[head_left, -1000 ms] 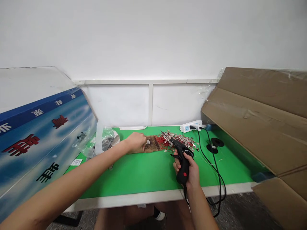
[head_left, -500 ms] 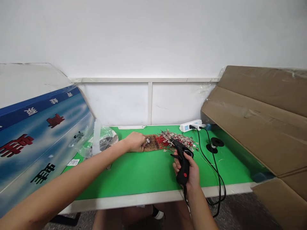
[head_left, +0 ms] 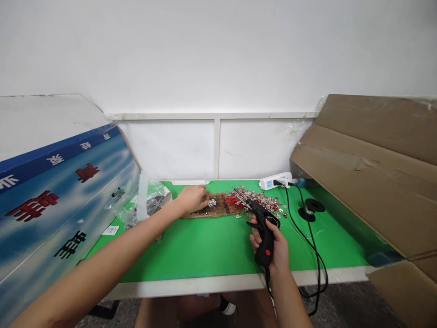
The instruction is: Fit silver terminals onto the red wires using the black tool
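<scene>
My right hand [head_left: 278, 248] is wrapped round the grip of a black soldering gun [head_left: 264, 239] with a red dot on its side. The gun's thin metal tip points up and left, over the near end of the red wires. My left hand [head_left: 194, 199] is closed, its fingertips pressed together above a scorched brown board [head_left: 218, 210]; anything between them is too small to make out. Beside those fingers, small silvery metal pieces [head_left: 212, 203] lie in a little heap on the board. A pile of red wires [head_left: 261, 200] with metal pieces at their ends spreads from the board's right end.
A white power strip [head_left: 275, 181] with black cords [head_left: 317, 255] stands at the back right, near a black spool [head_left: 314, 206]. Clear plastic bags [head_left: 159, 193] lie at the left. A printed panel [head_left: 68, 191] and brown cardboard [head_left: 368, 168] flank the green tabletop [head_left: 205, 255].
My left hand has drawn slightly left and up off the metal pieces, and more of their heap shows. The soldering gun stays in my right hand; the whole view has shifted slightly.
</scene>
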Demonstrator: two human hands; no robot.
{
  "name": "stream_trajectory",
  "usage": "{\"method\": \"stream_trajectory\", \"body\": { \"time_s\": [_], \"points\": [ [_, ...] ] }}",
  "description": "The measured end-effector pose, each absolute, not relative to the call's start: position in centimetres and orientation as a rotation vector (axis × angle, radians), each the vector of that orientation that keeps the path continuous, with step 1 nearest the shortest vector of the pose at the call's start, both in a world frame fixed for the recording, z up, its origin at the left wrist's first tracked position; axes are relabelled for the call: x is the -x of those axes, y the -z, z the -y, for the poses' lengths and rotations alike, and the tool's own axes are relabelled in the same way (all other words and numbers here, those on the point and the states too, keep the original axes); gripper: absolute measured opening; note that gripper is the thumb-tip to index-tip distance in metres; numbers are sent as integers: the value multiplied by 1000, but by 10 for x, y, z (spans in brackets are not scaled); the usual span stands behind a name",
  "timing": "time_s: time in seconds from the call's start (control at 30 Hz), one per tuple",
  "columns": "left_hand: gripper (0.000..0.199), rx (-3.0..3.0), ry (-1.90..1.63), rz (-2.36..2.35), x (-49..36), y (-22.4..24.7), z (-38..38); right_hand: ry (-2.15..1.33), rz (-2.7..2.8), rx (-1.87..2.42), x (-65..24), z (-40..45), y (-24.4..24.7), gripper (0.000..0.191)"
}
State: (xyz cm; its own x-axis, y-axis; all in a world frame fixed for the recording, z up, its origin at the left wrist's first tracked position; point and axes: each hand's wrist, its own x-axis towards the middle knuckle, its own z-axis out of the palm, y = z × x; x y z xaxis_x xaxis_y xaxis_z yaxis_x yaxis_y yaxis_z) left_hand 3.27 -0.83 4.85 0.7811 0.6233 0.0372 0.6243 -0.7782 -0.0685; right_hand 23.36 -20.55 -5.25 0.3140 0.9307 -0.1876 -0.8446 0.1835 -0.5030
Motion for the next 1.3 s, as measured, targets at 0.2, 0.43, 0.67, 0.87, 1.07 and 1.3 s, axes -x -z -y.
{"method": "stream_trajectory", "body": {
  "time_s": [0.2, 0.43, 0.67, 0.87, 1.07, 1.3],
  "points": [
    [17, 3160, 449, 1021, -2, -33, 32, -1276, 213, 610, -235, 207, 54, 39],
    [9, 3306, 578, 982, 3, -2, 45, -1292, 211, 597, -238, 205, 62, 37],
    [14, 3176, 884, 941, 7, 2, 38, -1239, 113, 670, -233, 206, 55, 41],
    [18, 3188, 1046, 1124, 7, 12, 24, -1226, 70, 730, -231, 206, 49, 43],
    [11, 3281, 1018, 1156, -1, 18, 20, -1212, 71, 783, -231, 208, 49, 42],
    [11, 3188, 856, 973, -1, 17, 19, -1232, 88, 786, -230, 207, 49, 41]
  ]
}}
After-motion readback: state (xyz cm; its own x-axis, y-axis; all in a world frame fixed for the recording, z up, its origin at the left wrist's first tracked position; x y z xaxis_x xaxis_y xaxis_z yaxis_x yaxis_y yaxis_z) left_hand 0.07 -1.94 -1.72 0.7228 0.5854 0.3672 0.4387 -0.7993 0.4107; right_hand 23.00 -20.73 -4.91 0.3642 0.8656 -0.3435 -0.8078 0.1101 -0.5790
